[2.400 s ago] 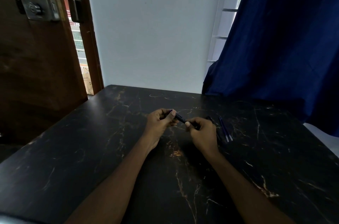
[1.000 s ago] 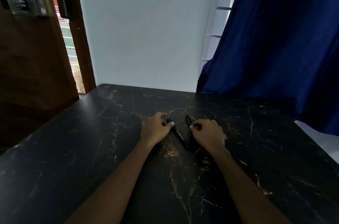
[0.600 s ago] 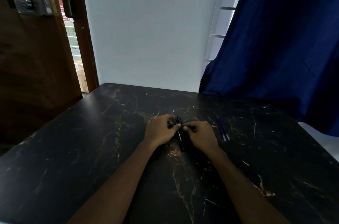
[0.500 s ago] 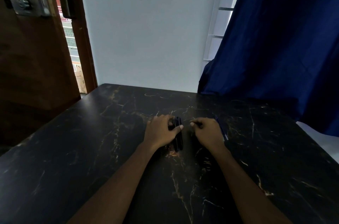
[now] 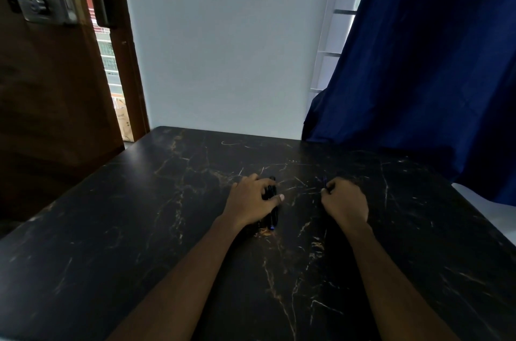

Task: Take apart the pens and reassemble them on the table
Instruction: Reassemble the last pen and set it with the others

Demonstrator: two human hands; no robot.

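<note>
Left hand (image 5: 252, 205): we see it palm-down, fingers curled over the dark pens (image 5: 272, 205) lying side by side on the table (image 5: 167, 229) | Right hand (image 5: 344, 205): knuckles up, fingertips pinching thin blue refills (image 5: 324, 183) just right of the pens

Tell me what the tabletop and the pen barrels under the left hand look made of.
Table: black marble or a marble-look laminate, gold-white veining, dull sheen; cannot tell which. Pen barrels: apparently dark smooth plastic, one blue-tipped, pinned by the left hand.

L hand (image 5: 252, 202) on dark pens (image 5: 272, 208), R hand (image 5: 344, 202) apart, marble table (image 5: 139, 229)
</note>
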